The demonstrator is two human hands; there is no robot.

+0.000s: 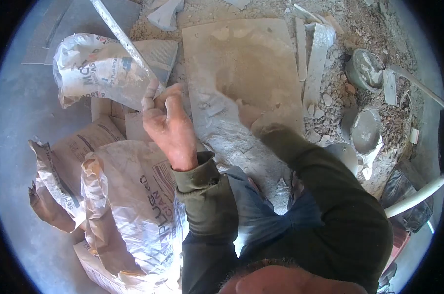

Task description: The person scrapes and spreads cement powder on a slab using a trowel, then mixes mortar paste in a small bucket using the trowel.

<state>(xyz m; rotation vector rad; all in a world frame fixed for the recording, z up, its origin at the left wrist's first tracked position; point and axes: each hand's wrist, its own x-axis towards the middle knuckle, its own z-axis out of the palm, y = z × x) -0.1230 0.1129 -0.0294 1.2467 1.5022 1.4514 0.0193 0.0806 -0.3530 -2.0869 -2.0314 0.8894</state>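
Note:
The fingers of my left hand (170, 130) are curled around the lower end of a long, thin, whitish bar (124, 44), which slants up and out of view at the top left. My right arm in a dark green sleeve (325, 176) reaches forward over a dusty flat board (241, 34). Beyond its cuff, my right hand (254, 116) is blurred and blends with the grey-brown dust, so its fingers cannot be made out. Loose powder covers the board around it. Beside my left hand lies an open mortar bag (104, 66).
Torn paper bags (138, 191) crowd the left side. At right, a bucket with a stirred grey mix (364, 68) and a second bucket (364, 130) stand on rubble. Strips of board (315, 66) lie beside the large board. A pale curved pipe (415, 196) juts in.

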